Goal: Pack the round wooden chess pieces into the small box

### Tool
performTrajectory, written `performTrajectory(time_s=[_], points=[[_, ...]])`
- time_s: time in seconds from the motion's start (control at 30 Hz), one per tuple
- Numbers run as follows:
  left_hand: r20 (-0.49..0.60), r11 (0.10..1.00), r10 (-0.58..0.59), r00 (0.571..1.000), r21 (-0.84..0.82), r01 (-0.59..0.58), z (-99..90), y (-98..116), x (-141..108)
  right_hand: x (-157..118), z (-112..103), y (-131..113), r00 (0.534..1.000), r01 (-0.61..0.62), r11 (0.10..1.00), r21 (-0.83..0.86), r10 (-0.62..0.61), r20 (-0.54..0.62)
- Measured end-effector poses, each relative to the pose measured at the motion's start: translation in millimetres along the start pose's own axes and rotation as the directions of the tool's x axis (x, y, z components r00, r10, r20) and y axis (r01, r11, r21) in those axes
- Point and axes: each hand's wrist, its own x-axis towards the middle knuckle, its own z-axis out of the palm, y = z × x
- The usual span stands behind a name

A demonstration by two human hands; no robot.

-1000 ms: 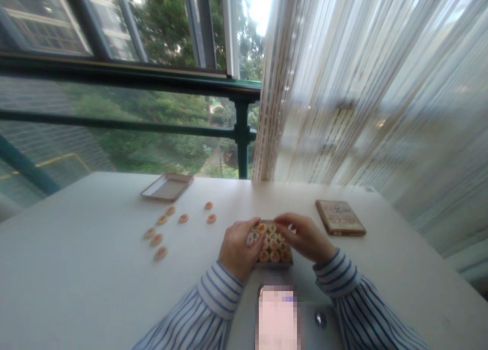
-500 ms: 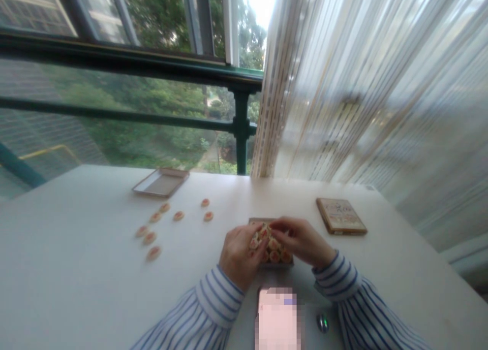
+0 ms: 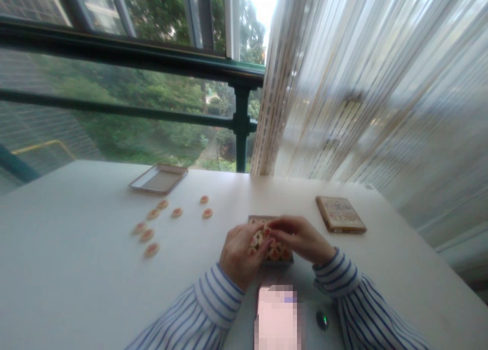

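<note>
Both of my hands are over a small shallow box (image 3: 282, 263) holding several round wooden pieces with red markings (image 3: 274, 254). My left hand (image 3: 240, 251) curves round the box's left side, its thumb and fingertips among the pieces. From the right, my right hand (image 3: 301, 236) reaches in with thumb and index finger together at a piece near the box's middle. Whether that piece is held by one hand or both is too small to tell. Several more round pieces (image 3: 177, 212) lie scattered on the white table to the left.
A shallow empty tray (image 3: 160, 179) lies at the back left. On the right is a flat box with a printed lid (image 3: 340, 214). A phone with a blurred screen (image 3: 277, 319) and a small dark oval object (image 3: 322, 320) lie near the front. Curtains hang behind.
The view has shifted slightly. My fingers have moved a little over the pieces in the box, while both hands stay in nearly the same place.
</note>
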Motion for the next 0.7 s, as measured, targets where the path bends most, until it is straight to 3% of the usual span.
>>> performTrajectory(time_s=[0.27,0.5,0.7], points=[[0.105,0.944,-0.237,0.966,-0.21,0.254,-0.3,-0.4,-0.8,-1.7,-9.1,-5.6,1.0,0.019,1.0,0.002,-0.019,-0.006],[0.235,0.776,-0.47,0.851,-0.35,0.525,-1.6,3.9,2.9,-3.8,-7.7,-8.8,0.999,0.05,0.996,-0.07,-0.051,-0.012],[0.306,0.623,-0.547,0.779,-0.473,0.623,-0.4,2.7,3.8,-5.4,-4.1,-11.3,0.991,0.128,0.979,-0.158,-0.131,-0.008]])
